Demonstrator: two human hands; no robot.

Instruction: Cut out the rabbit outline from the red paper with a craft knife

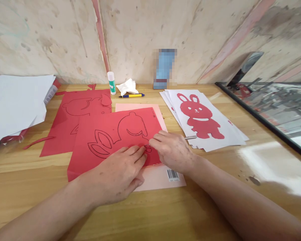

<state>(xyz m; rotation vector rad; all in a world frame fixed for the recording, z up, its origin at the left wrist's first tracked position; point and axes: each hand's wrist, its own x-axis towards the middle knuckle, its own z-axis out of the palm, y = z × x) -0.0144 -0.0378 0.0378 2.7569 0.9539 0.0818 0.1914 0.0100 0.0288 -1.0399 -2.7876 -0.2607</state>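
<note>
A red paper sheet (110,122) with a rabbit outline drawn in dark lines lies at a slant in front of me. My left hand (120,170) rests flat on its lower part, fingers stretched out and pressing it down. My right hand (169,149) is closed in a pinch round a slim silver craft knife (190,137). The knife's rear end sticks out to the right, and its tip meets the paper near a small curved shape beside my left fingertips. Light slits show along some outlines. Under the sheet is a pale pink board (163,179) with a barcode label.
Another red sheet (52,134) with outlines and scraps lies left, near white paper (17,103). Behind stand a glue stick (111,83), crumpled tissue (127,87) and a pen (131,95). Right, a red paper rabbit (203,124) lies on white sheets; a dark-framed glass panel (273,107) is farther right.
</note>
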